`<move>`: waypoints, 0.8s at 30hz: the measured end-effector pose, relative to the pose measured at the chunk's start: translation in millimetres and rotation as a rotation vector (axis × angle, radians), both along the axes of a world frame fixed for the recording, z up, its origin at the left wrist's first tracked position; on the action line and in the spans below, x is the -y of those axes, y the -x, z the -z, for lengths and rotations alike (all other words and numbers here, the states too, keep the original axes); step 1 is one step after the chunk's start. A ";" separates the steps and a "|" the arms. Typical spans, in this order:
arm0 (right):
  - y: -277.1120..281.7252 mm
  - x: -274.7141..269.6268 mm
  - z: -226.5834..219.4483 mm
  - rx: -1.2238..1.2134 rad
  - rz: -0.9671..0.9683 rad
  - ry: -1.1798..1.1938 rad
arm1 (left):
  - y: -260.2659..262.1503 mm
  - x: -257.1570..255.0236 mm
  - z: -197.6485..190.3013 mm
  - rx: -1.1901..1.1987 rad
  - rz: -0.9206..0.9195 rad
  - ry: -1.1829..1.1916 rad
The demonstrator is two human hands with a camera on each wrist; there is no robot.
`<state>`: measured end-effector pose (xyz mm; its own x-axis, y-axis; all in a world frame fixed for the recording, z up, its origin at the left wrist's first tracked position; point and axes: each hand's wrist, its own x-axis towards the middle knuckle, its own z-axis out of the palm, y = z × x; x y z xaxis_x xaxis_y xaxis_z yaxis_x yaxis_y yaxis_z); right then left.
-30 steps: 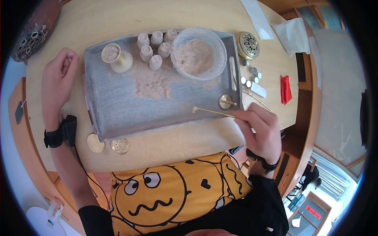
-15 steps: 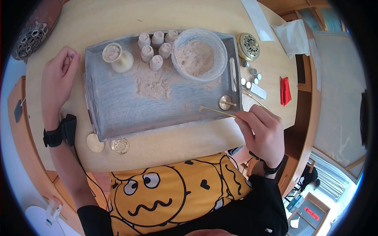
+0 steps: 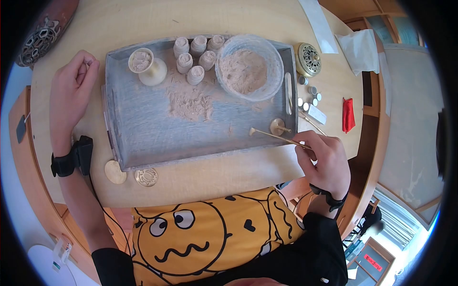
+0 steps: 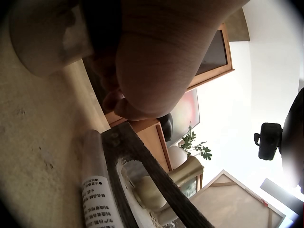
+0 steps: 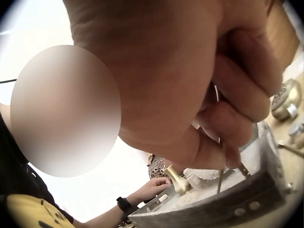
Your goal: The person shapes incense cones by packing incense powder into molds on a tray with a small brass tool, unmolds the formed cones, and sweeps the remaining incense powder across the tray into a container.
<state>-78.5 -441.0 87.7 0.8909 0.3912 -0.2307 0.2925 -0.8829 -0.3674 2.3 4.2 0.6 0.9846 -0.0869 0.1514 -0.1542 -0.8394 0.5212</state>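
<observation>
My right hand (image 3: 326, 159) pinches a thin brass incense shovel (image 3: 279, 137) between thumb and fingers. Its small flared tip points left, over the front right part of the grey wooden tray (image 3: 152, 138). Just behind the shaft stands a brass ash press (image 3: 277, 127), a round disc with a short handle. My left hand (image 3: 76, 88) rests on the table left of the tray, fingers loosely curled, holding nothing that shows. Nearest to it on the tray is a brass vase (image 3: 152, 74) with pale powder in its mouth. Beige powder (image 3: 191, 106) lies scattered mid-tray.
A clear bowl (image 3: 276, 78) of powder and several powder-coated little jars (image 3: 195, 75) stand along the tray's back. Right of the tray are a pierced brass burner (image 3: 308, 60), small vials and a red pouch (image 3: 348, 115). Two brass discs (image 3: 145, 177) lie before it.
My right hand has drifted right and slightly toward me, carrying the shovel, whose tip now sits nearer the ash press. The left hand rests as before. The whole view has shifted slightly.
</observation>
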 end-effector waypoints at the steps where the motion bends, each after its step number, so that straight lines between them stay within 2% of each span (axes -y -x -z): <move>1: 0.0 -1.3 1.9 0.000 -0.001 0.000 | 0.0 -0.9 0.7 -0.005 0.004 0.002; 3: 0.6 -2.5 7.8 0.130 -0.039 -0.067 | 0.2 -1.0 0.6 -0.006 0.005 0.004; 6: 0.3 -2.6 11.4 0.158 -0.058 -0.088 | 0.9 0.1 -0.8 -0.006 0.003 0.006; 12: 1.2 0.2 5.7 0.024 0.015 -0.123 | 1.1 1.4 -0.8 0.010 0.004 0.028; 18: 1.7 11.8 1.7 -0.012 0.033 -0.139 | 1.6 1.7 0.6 0.013 -0.011 0.050; 24: 8.8 0.5 6.4 0.000 0.031 -0.155 | 2.1 0.5 -1.4 -0.007 0.004 0.021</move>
<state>-87.2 -441.6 81.4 0.9032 0.3942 -0.1698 0.2656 -0.8241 -0.5003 0.2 3.7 2.0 0.9854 -0.0876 0.1462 -0.1537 -0.8277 0.5397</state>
